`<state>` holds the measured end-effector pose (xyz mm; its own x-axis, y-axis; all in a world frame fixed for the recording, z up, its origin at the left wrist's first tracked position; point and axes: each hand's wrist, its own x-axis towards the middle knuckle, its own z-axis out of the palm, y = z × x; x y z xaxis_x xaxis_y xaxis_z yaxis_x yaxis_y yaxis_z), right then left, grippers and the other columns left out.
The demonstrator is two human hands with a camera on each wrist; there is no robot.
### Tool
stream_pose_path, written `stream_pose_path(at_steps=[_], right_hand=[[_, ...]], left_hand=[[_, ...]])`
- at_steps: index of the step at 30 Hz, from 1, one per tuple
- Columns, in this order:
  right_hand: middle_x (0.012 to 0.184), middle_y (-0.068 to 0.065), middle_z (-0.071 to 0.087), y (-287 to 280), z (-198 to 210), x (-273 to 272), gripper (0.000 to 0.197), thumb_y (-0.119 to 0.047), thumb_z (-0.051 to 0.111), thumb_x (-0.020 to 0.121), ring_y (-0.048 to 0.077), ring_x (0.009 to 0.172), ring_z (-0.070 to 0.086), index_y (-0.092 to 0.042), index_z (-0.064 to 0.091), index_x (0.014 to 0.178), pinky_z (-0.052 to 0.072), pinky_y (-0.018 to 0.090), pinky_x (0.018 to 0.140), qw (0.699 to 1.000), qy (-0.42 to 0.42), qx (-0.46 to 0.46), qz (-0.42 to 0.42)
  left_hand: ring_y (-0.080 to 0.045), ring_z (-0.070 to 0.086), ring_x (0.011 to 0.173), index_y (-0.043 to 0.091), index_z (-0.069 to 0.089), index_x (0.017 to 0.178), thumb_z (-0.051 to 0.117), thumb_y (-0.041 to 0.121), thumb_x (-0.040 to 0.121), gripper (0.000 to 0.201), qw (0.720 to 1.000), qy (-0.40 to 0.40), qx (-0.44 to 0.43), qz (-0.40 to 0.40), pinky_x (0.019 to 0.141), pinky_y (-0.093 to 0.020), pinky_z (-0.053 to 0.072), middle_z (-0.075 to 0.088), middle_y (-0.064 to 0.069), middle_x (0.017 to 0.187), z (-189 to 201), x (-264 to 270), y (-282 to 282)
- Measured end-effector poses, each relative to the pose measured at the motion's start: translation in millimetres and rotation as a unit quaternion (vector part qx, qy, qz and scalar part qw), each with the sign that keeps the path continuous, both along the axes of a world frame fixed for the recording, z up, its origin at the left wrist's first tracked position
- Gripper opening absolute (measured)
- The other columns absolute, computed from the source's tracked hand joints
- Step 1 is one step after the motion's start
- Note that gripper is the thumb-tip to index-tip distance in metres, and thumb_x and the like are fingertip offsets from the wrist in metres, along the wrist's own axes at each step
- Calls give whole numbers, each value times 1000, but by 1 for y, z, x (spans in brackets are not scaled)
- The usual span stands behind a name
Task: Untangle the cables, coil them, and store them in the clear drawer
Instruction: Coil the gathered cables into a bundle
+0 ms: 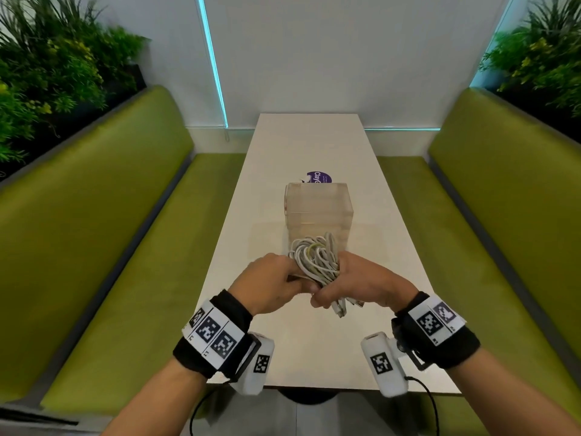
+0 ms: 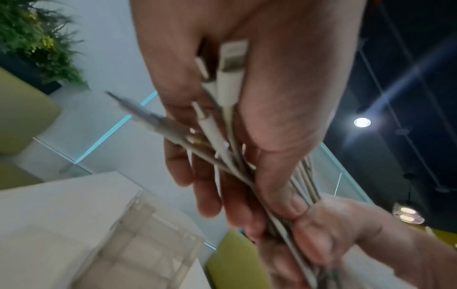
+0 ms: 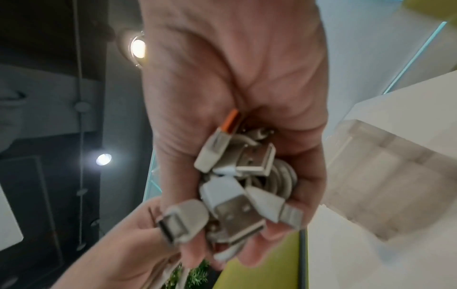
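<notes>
Smooth white plastic-sheathed cables [image 1: 316,258] ended in dull metal plugs [image 3: 238,219], one orange-tipped, before a clear, faintly frosted plastic drawer [image 1: 317,209] at 12 o'clock on the matt white table [image 1: 390,262], flanked by smooth green upholstered benches [image 1: 103,247].

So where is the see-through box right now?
In the head view the clear drawer stands mid-table, just beyond the cables that both hands hold, with a purple sticker behind it.
</notes>
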<state>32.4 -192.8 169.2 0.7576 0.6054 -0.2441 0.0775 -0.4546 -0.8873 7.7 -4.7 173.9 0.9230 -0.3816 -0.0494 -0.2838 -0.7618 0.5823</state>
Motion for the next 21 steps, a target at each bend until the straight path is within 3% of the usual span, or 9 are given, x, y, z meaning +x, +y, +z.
stream_pose_path(at_steps=[2,5,8,10,11,14,18,19,21], right_hand=[[73,14,68,-4,-2,2,24,-19,78,64,25,64,61,-6,66,79,44,44,60,998,10,7,-54],[76,16,70,-6,-6,1,19,-17,74,68,24,62,61,-4,68,81,41,36,57,992,15,58,-108],[80,20,70,2,-10,-5,16,-7,72,72,26,69,65,0,67,87,49,41,68,978,36,153,-138],[79,18,67,12,-12,-11,18,-1,69,76,27,71,64,2,66,93,50,37,67,968,56,204,-133],[79,18,66,17,-14,-14,19,0,69,76,28,72,63,2,65,95,50,36,66,968,64,213,-119],[78,18,65,31,-17,-23,18,-3,66,78,29,71,61,7,62,92,48,38,66,976,72,196,-69],[73,22,64,41,-15,-24,17,-7,66,73,31,66,60,-4,62,89,45,48,59,985,47,152,-65],[73,21,65,43,-14,-24,13,-9,66,72,30,65,60,-5,63,84,45,49,57,989,36,132,-57],[71,14,65,43,-12,-25,8,-10,68,76,24,65,61,-4,64,79,46,40,60,990,32,129,-40]], left_hand=[[-11,61,90,29,65,97,72,54,73,36,994,-48,-53,87,78,-30,49,65,11,95,-2,2,4],[-10,48,111,22,40,132,75,64,56,94,958,-53,-196,202,91,-30,43,47,7,125,-3,5,11],[-17,46,123,28,19,144,74,73,43,123,924,61,-299,230,100,-35,41,41,-2,142,-6,2,11],[-20,53,120,36,9,146,76,77,33,138,904,143,-354,194,103,-40,42,48,-8,138,-7,-2,3],[-22,57,118,39,5,145,82,71,32,141,883,163,-402,179,104,-43,42,53,-9,134,-8,-3,-1],[-18,63,112,43,3,144,94,32,41,138,807,155,-542,178,95,-37,50,56,-3,129,-6,-2,-11],[-16,67,104,46,13,143,90,11,56,122,812,115,-535,204,88,-35,54,61,1,121,-1,-5,-20],[-16,68,101,41,20,142,86,9,63,108,808,106,-538,216,86,-35,55,62,2,117,0,-6,-21],[-20,70,94,28,39,135,78,6,75,75,797,97,-550,229,81,-35,57,65,-4,112,2,-4,-22]])
